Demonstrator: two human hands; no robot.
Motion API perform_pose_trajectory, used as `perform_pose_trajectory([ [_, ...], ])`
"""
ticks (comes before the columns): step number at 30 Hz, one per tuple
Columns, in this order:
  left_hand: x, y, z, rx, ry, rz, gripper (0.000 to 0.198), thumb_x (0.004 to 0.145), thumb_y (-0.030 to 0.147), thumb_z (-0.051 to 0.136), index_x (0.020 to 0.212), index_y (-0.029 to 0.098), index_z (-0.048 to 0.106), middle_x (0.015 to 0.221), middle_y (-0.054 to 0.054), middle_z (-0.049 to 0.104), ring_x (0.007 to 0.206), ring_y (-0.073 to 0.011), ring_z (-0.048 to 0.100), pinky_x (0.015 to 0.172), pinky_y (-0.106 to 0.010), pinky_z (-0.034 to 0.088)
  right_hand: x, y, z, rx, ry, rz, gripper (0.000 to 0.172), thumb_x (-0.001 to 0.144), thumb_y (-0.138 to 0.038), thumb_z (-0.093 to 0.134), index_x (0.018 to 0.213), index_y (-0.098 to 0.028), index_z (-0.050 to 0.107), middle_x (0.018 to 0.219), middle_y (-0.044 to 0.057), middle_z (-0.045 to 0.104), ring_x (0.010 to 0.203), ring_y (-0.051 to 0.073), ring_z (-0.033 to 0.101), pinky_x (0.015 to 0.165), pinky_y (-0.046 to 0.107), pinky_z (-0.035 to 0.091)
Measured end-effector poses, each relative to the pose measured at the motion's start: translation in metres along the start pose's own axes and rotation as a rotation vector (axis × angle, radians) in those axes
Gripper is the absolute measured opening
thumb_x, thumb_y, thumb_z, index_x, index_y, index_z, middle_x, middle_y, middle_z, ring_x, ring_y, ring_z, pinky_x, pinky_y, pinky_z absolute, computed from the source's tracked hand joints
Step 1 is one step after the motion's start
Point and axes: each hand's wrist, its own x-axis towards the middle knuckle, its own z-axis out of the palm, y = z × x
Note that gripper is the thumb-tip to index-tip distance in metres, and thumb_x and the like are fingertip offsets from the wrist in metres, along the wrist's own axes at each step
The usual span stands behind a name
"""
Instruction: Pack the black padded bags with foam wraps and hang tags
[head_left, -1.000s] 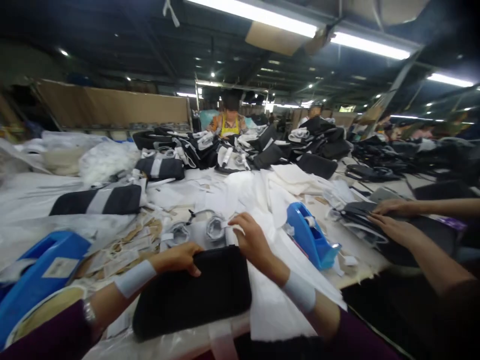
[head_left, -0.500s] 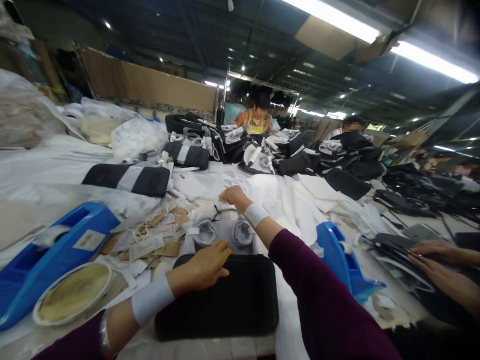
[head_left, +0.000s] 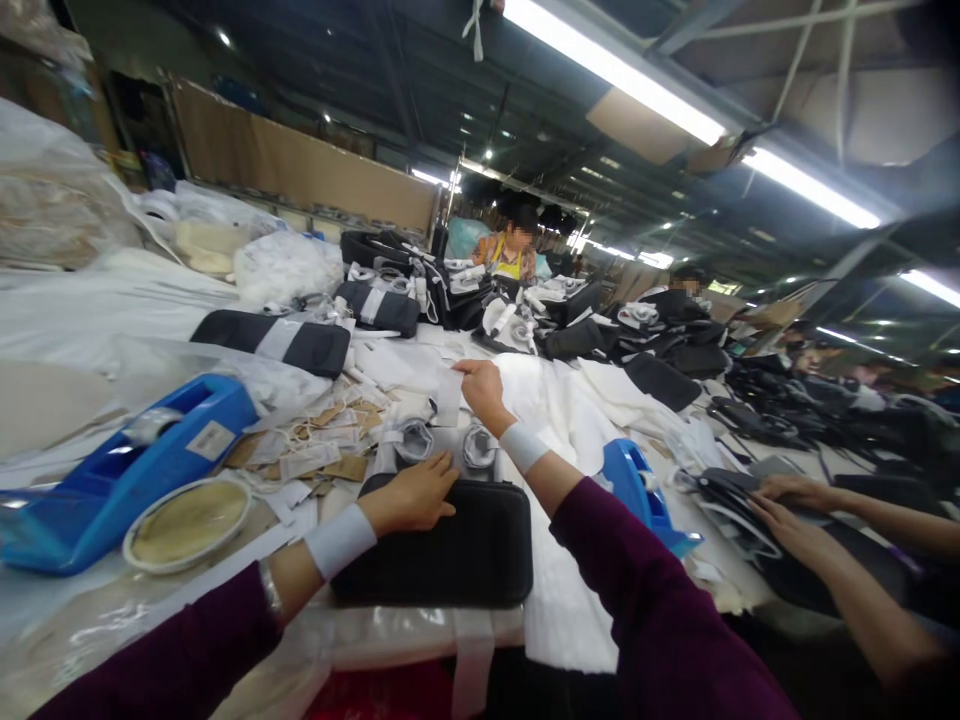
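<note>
Head: left grip (head_left: 415, 494) (palm down) rests on black case (head_left: 480, 545).

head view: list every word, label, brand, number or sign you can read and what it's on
No text can be read.
White label on the left blue tape dispenser: too small and blurred to read.
Small tags piled beside it: any print is too small to read.
Black case under the left hand: no lettering shows.

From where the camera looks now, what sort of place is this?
Probably a factory workshop, judging by the blue tape dispenser at left, the heaped black goods and the long ceiling light.
</note>
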Motion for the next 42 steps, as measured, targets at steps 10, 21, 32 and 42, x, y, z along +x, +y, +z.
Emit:
perform_pose_trajectory([
  [10,0.006,-0.007,0.008,-0.090,0.065,-0.010,0.048,0.077,0.025,0.069,0.120,0.007,0.056,0.140,-0.026,0.047,0.133,-0.0370,0.042,0.108,-0.048,0.038,-0.083,-0.006,-0.014,-0.148,0.096,-0.169,0.016,0.086,-0.028,0.061,0.081,-0.018,0.073,0.089,0.005,0.070,0.081,0.017,0.060,0.073,0.026,0.042],
  [21,-0.026,0.005,0.025,-0.192,0.466,-0.090,0.054,0.079,0.004,0.043,0.133,0.010,0.036,0.141,-0.022,0.037,0.135,-0.0297,0.037,0.110,-0.051,0.037,-0.203,0.037,0.005,-0.219,0.033,-0.518,0.029,0.079,0.003,0.051,0.085,-0.018,0.070,0.085,0.003,0.066,0.084,0.018,0.054,0.073,0.029,0.043],
  [32,-0.036,-0.006,0.009,-0.321,0.345,0.208,0.043,0.076,-0.003,0.045,0.113,0.018,0.053,0.139,-0.009,0.046,0.132,-0.0187,0.041,0.113,-0.038,0.037,-0.226,0.032,0.007,-0.411,0.014,-0.594,0.016,0.088,-0.010,0.054,0.082,-0.017,0.067,0.081,0.004,0.062,0.082,0.020,0.051,0.069,0.032,0.042],
  [42,-0.063,0.004,0.018,-0.127,0.281,0.314,0.039,0.095,0.019,0.046,0.133,0.020,0.054,0.145,-0.009,0.047,0.137,-0.0229,0.038,0.115,-0.044,0.032,-0.269,0.045,-0.009,-0.315,-0.127,-0.631,0.036,0.091,-0.027,0.057,0.124,-0.012,0.058,0.121,0.014,0.060,0.127,0.027,0.043,0.109,0.045,0.039],
])
